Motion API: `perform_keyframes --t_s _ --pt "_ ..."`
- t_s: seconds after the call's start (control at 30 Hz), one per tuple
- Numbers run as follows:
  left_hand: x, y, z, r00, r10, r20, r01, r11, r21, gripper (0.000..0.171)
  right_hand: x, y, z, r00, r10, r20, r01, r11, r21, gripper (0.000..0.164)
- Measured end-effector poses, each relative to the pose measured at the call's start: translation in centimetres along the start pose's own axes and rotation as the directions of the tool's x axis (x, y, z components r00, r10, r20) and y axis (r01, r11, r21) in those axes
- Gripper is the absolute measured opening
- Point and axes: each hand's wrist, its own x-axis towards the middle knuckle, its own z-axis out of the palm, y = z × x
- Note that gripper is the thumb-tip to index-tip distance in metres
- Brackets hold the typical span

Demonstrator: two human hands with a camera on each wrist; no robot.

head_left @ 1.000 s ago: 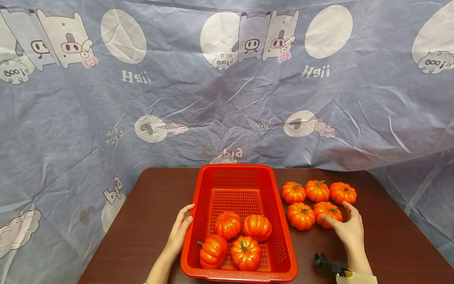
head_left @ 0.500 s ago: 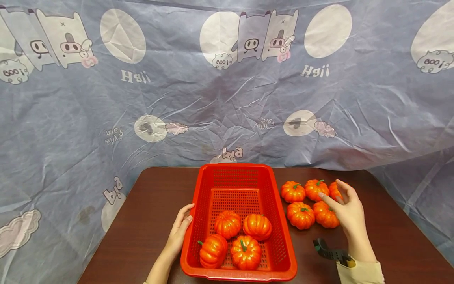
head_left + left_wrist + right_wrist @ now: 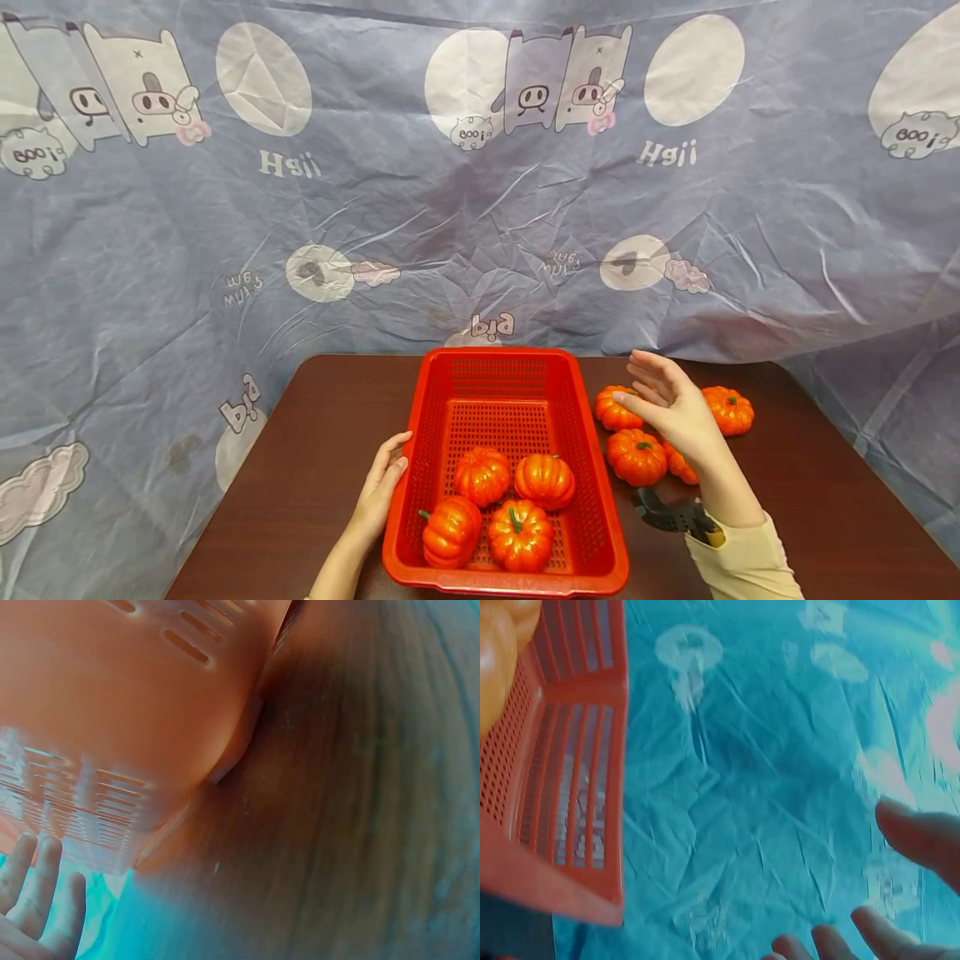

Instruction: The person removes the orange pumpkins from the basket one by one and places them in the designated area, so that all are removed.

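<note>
Against the left side of a red plastic basket (image 3: pixel 525 581) rests my left hand (image 3: pixel 381 483), its thumb and fingertips at the rim. In the left wrist view, its fairly straight fingers (image 3: pixel 46 881) lie beside the slotted wall. Several small orange pumpkins (image 3: pixel 522 536) with green stems sit in the basket's near half. My right hand (image 3: pixel 675 417) hovers above more pumpkins to the right of the basket, holding nothing, thumb and fingers spread apart. It partly hides this group; a front pumpkin (image 3: pixel 636 457) and a back right pumpkin (image 3: pixel 727 410) show beside it.
The basket stands on a dark brown wooden table (image 3: pixel 300 500). A grey-blue printed cloth (image 3: pixel 420 217) hangs right behind the table's back edge. A black strap-like device (image 3: pixel 671 512) sticks out from my right wrist.
My right hand has let go of the front right pumpkin, risen, and swung left over the back row. That pumpkin stays on the table. The left hand and basket have not moved.
</note>
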Motion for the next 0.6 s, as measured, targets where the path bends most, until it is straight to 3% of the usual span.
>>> perform_keyframes --t_s 0.1,0.33,0.6 --pt "0.0 0.0 0.0 1.0 0.004 0.001 -0.004 1.0 0.009 0.038 0.3 -0.3 1.1 0.996 -0.041 0.075 0.04 0.999 0.013 0.064" --pt "0.0 0.1 0.0 1.0 0.009 -0.002 -0.009 1.0 0.009 0.037 0.9 0.0 3.9 0.967 -0.123 0.225 0.144 0.986 -0.079 0.062" --pt "0.0 0.1 0.0 1.0 -0.008 0.004 0.008 1.0 0.008 0.037 0.8 1.5 6.6 0.922 -0.089 0.377 0.105 0.994 -0.021 0.066"
